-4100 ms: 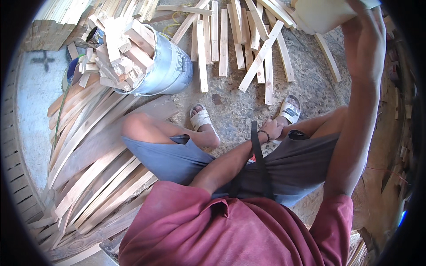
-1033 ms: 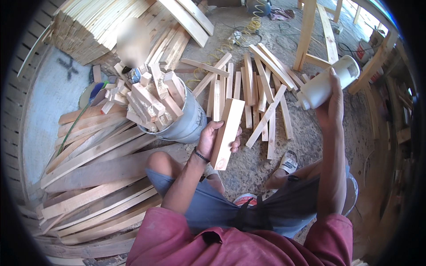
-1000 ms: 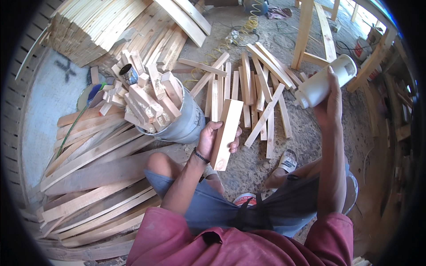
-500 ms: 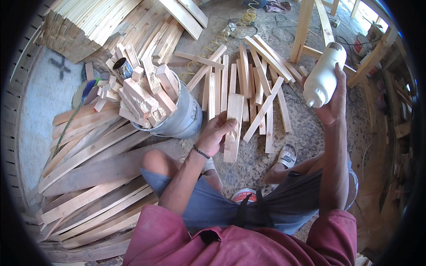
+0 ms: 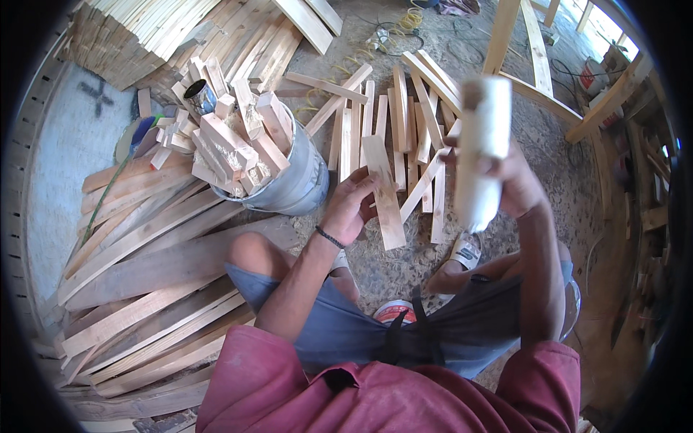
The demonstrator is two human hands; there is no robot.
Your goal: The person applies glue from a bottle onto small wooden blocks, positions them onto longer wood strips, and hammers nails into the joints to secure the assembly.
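My left hand grips a short flat wooden board along its left side, holding it tilted above the floor between my knees. A white squeeze bottle, smeared by motion, is in my right hand with its nozzle pointing down. The bottle is to the right of the board and apart from it. Beyond both hands, several loose wooden sticks lie in a crisscrossed pile on the floor.
On the left stands a grey bucket packed with short wood blocks and a small open can. Long planks lie left of my knee. A wooden frame rises at the far right. A white-and-red tub sits between my legs.
My right hand has brought the bottle left and lower, toward the board, with the nozzle turned down. The board has tilted, its near end swinging to the right.
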